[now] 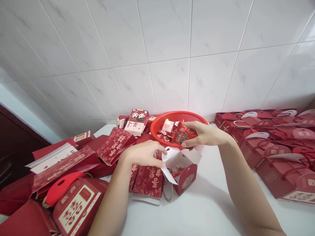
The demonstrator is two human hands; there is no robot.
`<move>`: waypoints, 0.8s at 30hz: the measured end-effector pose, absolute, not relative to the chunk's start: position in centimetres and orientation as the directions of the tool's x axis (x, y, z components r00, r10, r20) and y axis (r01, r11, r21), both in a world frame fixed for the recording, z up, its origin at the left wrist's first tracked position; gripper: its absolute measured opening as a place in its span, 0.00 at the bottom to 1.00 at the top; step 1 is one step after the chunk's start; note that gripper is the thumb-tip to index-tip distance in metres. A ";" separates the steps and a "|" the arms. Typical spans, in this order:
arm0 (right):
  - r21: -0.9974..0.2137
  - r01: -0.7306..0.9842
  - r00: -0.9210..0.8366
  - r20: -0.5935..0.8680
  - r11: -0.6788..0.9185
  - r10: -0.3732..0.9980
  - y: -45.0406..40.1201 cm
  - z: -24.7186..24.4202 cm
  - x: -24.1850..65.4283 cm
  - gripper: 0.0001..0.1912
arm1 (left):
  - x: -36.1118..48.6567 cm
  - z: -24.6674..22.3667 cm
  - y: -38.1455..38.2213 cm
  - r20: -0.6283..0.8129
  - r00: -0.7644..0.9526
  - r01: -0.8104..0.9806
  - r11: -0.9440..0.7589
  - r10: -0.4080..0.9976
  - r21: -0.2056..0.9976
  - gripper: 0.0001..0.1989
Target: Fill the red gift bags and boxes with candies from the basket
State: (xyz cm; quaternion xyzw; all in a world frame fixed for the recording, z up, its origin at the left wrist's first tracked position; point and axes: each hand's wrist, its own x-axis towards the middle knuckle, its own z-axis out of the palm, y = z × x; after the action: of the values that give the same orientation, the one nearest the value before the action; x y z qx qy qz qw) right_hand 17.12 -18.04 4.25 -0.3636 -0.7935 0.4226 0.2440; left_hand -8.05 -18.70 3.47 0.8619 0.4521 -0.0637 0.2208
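My right hand [205,134] grips a red snack packet [183,133] with dark lettering, thumb below and fingers above. It is at the front right of a red plastic basket [182,114], where several small wrapped sweets [167,127] lie. My left hand [146,154] has its fingers curled at the white flap of an open red gift box [187,178], which stands just in front of the basket. The box's lid parts are folded out, and some red wrapping shows inside. A twisted cord handle [168,193] hangs at its left side.
Flat and half-folded red cartons [66,164] are piled on the left, partly under my left arm. Closed red gift boxes [280,173] stand in rows on the right. A small panda-printed box [137,119] is behind, near the tiled wall [169,82]. All rest on a white table [187,216].
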 end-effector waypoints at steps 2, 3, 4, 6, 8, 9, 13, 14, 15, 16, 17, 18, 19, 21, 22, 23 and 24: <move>-0.854 0.345 -0.631 0.095 0.389 0.770 -18.3 4.4 16.8 0.12 | -8.4 3.5 -18.6 -0.332 0.576 0.814 -0.486 0.747 0.319 0.27; -0.844 0.338 -0.638 0.119 0.416 0.761 -18.4 4.4 16.6 0.12 | -8.5 3.4 -18.6 -0.342 0.583 0.809 -0.488 0.737 0.327 0.28; -0.825 0.346 -0.643 0.137 0.446 0.754 -18.5 4.4 16.5 0.13 | -8.5 3.4 -18.5 -0.354 0.594 0.802 -0.495 0.723 0.335 0.28; -0.769 0.407 -0.661 0.126 0.494 0.740 -18.5 4.2 16.1 0.13 | -8.3 3.4 -18.6 -0.378 0.609 0.792 -0.507 0.697 0.340 0.26; -0.684 0.494 -0.696 0.061 0.538 0.716 -18.5 3.9 15.6 0.12 | -8.1 3.4 -18.6 -0.382 0.618 0.786 -0.520 0.687 0.335 0.23; -0.637 0.527 -0.717 0.021 0.562 0.696 -18.5 3.7 15.3 0.12 | -8.0 3.4 -18.6 -0.374 0.628 0.777 -0.532 0.682 0.336 0.21; -0.530 0.562 -0.801 -0.157 0.634 0.578 -18.6 2.6 14.1 0.14 | -8.0 3.3 -18.7 -0.326 0.670 0.742 -0.581 0.667 0.335 0.19; -0.515 0.578 -0.799 -0.197 0.633 0.569 -18.6 2.3 13.9 0.16 | -8.0 3.3 -18.8 -0.326 0.672 0.740 -0.581 0.665 0.338 0.20; -0.496 0.601 -0.785 -0.222 0.626 0.578 -18.6 2.1 13.6 0.19 | -8.1 3.3 -18.8 -0.329 0.670 0.741 -0.579 0.666 0.339 0.22; -0.472 0.629 -0.764 -0.231 0.617 0.602 -18.7 1.9 13.4 0.20 | -8.1 3.3 -18.8 -0.332 0.668 0.744 -0.575 0.666 0.340 0.25; -0.445 0.657 -0.740 -0.224 0.609 0.634 -18.7 1.8 13.3 0.20 | -8.1 3.2 -18.7 -0.335 0.665 0.746 -0.573 0.667 0.340 0.27; -0.420 0.677 -0.720 -0.205 0.605 0.663 -18.8 1.7 13.1 0.20 | -8.1 3.2 -18.7 -0.338 0.663 0.748 -0.572 0.668 0.338 0.29; -0.402 0.687 -0.710 -0.190 0.606 0.678 -18.8 1.7 13.0 0.19 | -8.2 3.1 -18.7 -0.340 0.663 0.748 -0.572 0.667 0.337 0.30; -0.403 0.676 -0.721 -0.189 0.617 0.666 -18.9 1.9 12.9 0.18 | -8.2 3.0 -18.6 -0.336 0.669 0.743 -0.575 0.663 0.343 0.30; -0.414 0.666 -0.731 -0.197 0.621 0.653 -19.0 2.1 13.0 0.18 | -8.2 3.0 -18.5 -0.331 0.673 0.738 -0.577 0.661 0.348 0.30; -0.425 0.662 -0.735 -0.205 0.618 0.646 -19.1 2.3 13.1 0.17 | -8.2 2.9 -18.5 -0.325 0.677 0.734 -0.579 0.660 0.354 0.29; -0.426 0.672 -0.725 -0.212 0.606 0.655 -19.2 2.6 13.3 0.16 | -8.3 2.9 -18.6 -0.320 0.679 0.733 -0.578 0.661 0.358 0.28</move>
State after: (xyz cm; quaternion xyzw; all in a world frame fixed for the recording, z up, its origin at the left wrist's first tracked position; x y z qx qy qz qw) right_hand 13.31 -19.18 2.57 -0.3701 -0.8959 0.2451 -0.0173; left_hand -8.29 -18.57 2.92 0.8852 0.3937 -0.0756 0.2361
